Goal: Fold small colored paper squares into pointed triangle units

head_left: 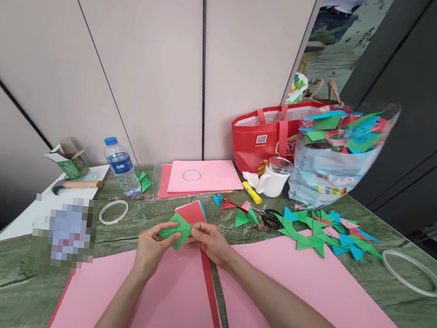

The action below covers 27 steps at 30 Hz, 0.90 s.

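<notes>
Both hands meet over the near middle of the green marbled table (366, 286), pinching 1 folded green paper piece (177, 229) between them. The left hand (150, 248) grips its lower left edge with thumb on top and fingers curled beneath; the right hand (211, 242) nips the right corner between thumb and forefinger, its other fingers tucked loosely. The piece hovers just above a large pink sheet (171, 301), with a small stack of red and blue squares (192, 211) just beyond it.

To fold well here, the piece looks best kept flat and taut between the 2 grips, edges lined up before any crease is pressed, and the crease run with a thumbnail against the pink sheet. The thin paper would likely slip or skew if either pinch loosens.

Toward the right edge lies a spread of finished folded shapes (324, 234), with scissors (270, 217) and a yellow glue stick (252, 192) near the far middle.
</notes>
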Each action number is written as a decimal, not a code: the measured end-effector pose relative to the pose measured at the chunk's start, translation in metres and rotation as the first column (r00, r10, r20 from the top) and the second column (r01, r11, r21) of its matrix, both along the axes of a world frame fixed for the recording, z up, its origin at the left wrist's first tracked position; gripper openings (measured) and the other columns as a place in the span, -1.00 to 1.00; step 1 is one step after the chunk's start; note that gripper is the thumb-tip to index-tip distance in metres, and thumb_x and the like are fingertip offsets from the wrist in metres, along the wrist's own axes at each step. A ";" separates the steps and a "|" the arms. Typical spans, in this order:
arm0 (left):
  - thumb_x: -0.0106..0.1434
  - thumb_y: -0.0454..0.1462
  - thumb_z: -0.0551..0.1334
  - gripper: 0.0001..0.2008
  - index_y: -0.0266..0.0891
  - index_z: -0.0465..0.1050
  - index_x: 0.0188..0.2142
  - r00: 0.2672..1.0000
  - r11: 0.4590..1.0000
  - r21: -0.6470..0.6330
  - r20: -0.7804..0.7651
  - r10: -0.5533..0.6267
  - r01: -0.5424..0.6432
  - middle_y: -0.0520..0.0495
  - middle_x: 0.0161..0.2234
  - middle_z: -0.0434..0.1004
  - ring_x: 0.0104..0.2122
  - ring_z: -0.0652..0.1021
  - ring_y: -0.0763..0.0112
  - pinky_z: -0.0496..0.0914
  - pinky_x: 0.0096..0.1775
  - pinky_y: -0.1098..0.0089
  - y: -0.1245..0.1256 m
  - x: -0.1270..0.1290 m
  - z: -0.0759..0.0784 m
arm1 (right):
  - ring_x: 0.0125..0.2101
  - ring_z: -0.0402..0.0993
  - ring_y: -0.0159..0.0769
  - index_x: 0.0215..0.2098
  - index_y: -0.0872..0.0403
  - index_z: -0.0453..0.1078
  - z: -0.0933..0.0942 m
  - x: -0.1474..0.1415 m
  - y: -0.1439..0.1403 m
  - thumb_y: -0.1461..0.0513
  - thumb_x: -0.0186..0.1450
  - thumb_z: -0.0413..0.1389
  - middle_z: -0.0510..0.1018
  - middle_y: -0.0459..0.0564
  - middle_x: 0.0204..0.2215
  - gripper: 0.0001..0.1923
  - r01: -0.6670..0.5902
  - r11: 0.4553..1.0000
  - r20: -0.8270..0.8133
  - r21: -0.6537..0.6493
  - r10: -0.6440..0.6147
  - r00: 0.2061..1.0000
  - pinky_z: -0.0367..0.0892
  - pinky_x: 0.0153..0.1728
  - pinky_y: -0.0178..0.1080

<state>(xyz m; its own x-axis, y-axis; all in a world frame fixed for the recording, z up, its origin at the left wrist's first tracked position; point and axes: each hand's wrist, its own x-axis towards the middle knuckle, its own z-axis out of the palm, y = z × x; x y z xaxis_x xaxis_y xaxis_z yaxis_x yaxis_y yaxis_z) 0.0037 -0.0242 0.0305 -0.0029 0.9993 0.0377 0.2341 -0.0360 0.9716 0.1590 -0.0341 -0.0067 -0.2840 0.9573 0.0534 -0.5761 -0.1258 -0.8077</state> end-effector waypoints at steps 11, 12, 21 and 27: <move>-0.11 -0.15 0.32 -0.60 -0.25 0.46 -0.24 0.978 0.988 -0.006 0.144 -0.150 0.152 0.02 -0.59 0.47 -0.60 0.42 0.45 0.29 -0.56 0.49 -0.003 0.007 0.005 | -0.60 0.36 -0.39 -0.53 0.10 0.28 -0.007 -0.006 0.000 0.07 -0.05 0.22 0.37 -0.17 -0.59 -0.69 0.182 0.983 0.179 -0.021 -0.176 0.968 0.36 -0.55 -0.26; -0.08 -0.14 0.29 -0.60 -0.24 0.45 -0.21 0.969 0.988 -0.021 0.196 -0.149 0.156 -0.02 -0.52 0.51 -0.53 0.46 0.40 0.35 -0.50 0.45 -0.003 0.007 0.005 | -0.59 0.37 -0.38 -0.53 0.10 0.28 -0.007 -0.006 0.001 0.06 -0.06 0.22 0.39 -0.16 -0.59 -0.69 0.186 0.982 0.174 -0.032 -0.177 0.969 0.37 -0.55 -0.25; -0.07 -0.15 0.29 -0.75 -0.35 0.51 -0.51 0.967 0.973 -0.126 0.197 -0.164 0.191 -0.04 -0.64 0.51 -0.63 0.47 0.41 0.42 -0.52 0.39 -0.001 0.004 -0.004 | -0.63 0.24 -0.47 -0.49 0.11 0.32 -0.005 -0.007 -0.001 0.09 -0.01 0.19 0.35 -0.17 -0.60 -0.73 0.190 0.980 0.249 0.057 -0.198 0.948 0.22 -0.68 -0.41; -0.02 -0.12 0.25 -0.72 -0.34 0.50 -0.50 0.941 0.942 -0.162 0.222 -0.255 0.294 -0.03 -0.62 0.50 -0.59 0.48 0.39 0.43 -0.48 0.36 -0.004 0.008 -0.004 | -0.63 0.14 -0.49 -0.59 0.12 0.30 -0.004 -0.008 -0.001 0.11 0.10 0.10 0.26 -0.19 -0.67 -0.75 0.332 0.927 0.354 0.173 -0.373 0.858 0.12 -0.61 -0.42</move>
<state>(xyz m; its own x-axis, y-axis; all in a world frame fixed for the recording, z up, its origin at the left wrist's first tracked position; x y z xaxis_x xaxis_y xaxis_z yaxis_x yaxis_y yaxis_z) 0.0119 -0.0282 0.0269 0.2846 0.9502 -0.1267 0.0469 0.1182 0.9919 0.1513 -0.0356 -0.0106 0.0537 0.9920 0.1139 -0.2187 0.1230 -0.9680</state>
